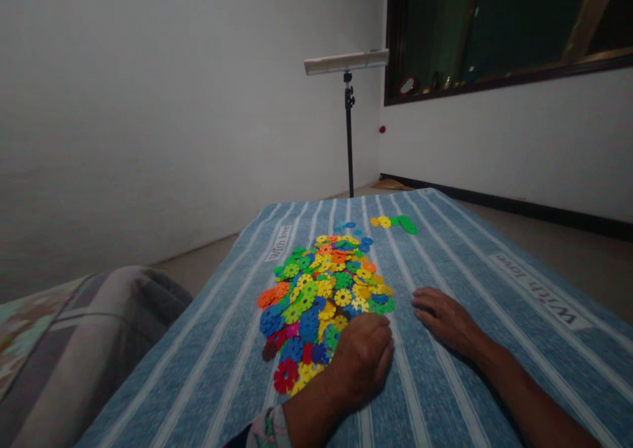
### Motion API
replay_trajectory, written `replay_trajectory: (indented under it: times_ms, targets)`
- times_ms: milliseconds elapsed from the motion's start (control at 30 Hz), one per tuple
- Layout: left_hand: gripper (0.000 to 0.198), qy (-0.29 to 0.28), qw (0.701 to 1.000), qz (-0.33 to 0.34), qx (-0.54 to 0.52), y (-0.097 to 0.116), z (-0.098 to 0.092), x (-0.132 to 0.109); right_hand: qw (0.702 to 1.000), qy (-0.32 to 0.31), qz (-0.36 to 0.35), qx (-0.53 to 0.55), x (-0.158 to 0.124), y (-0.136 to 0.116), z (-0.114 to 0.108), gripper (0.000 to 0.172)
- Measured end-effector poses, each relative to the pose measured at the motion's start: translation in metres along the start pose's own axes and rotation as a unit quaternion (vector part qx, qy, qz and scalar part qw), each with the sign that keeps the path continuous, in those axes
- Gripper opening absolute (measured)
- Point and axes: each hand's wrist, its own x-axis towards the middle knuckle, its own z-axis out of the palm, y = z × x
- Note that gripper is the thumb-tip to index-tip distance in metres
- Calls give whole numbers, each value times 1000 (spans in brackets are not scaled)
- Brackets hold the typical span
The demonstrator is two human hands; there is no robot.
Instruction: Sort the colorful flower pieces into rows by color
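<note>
A heap of colourful notched plastic discs (316,296) lies on the striped blue cloth (222,355). My left hand (363,355) rests at the heap's near right edge, back up, with its fingers curled down; whatever may be under them is hidden. To the right of the heap, my right hand (445,319) lies on the cloth, fingers bent and pointing left, with nothing visible in it. Beyond the heap, a short row of yellow and green discs (384,222) ends in a green piece (408,224). A few blue discs (349,225) sit near the heap's far end.
Past the far end of the cloth stands a black stand (349,138) with a white panel (346,61) on top. A grey and patterned cover (109,329) lies at the left. Walls and a dark window (514,26) are behind.
</note>
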Motion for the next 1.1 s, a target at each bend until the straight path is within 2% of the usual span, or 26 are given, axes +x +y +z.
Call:
replay_trajectory:
  times_ms: [167,333,467,700,800,967,1100]
  targets:
    - [15,-2,999,-31,40,-14,-10,5,1000,6,-4,14,0,3,0,23]
    - [16,-42,987,-119,103,-40,-21,3,1000,-6,-13,1,1,2,-3,23]
    - [16,-44,981,-151,116,-52,-22,-1,1000,-8,-15,3,1,-1,-5,22]
    - [17,-65,983,-143,91,-44,-21,4,1000,0,-10,11,0,4,-3,21]
    - [22,-107,982,-135,76,-38,-23,8,1000,0,-9,9,-1,6,-2,22]
    - [42,-186,969,-139,78,-29,-28,11,1000,-1,-5,15,-1,6,-3,22]
    - [36,-202,966,-142,75,-28,-30,12,1000,2,2,12,-2,4,-4,23]
